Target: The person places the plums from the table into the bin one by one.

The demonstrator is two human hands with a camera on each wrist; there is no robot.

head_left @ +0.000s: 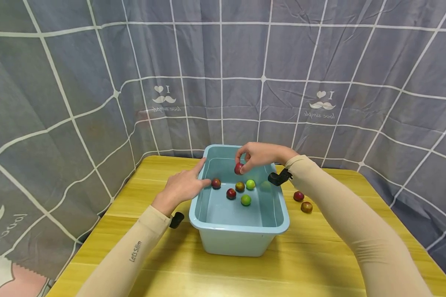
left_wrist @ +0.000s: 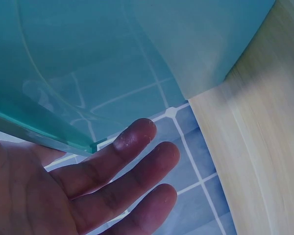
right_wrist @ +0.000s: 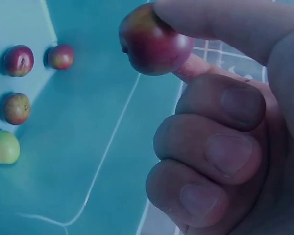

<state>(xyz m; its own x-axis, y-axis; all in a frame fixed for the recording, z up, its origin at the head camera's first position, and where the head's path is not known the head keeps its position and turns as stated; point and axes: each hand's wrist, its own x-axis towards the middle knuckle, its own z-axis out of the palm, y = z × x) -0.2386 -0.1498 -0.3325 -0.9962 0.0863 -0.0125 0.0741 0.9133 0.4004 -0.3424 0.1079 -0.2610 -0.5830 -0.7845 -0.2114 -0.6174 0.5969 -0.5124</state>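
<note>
My right hand [head_left: 262, 153] pinches a dark red plum [right_wrist: 154, 44] between thumb and index finger, above the inside of a light blue plastic basin [head_left: 230, 227]. The other fingers are curled toward the palm. On the basin's left rim rests my left hand [head_left: 183, 183], thumb reaching over the inside and index finger lying along the edge. Its remaining fingers [left_wrist: 152, 166] extend loosely outside the wall. Inside the basin lie a red plum [head_left: 231, 194], a brownish one [head_left: 240, 187], a reddish one [head_left: 216, 183] by the left wall, and green fruits [head_left: 246, 200].
Two more dark plums, one red [head_left: 298, 196] and one brownish [head_left: 306, 207], lie on the wooden table [head_left: 134, 231] right of the basin, near my right forearm. A grey curtain with white grid lines [head_left: 241, 99] hangs behind the table and along its sides.
</note>
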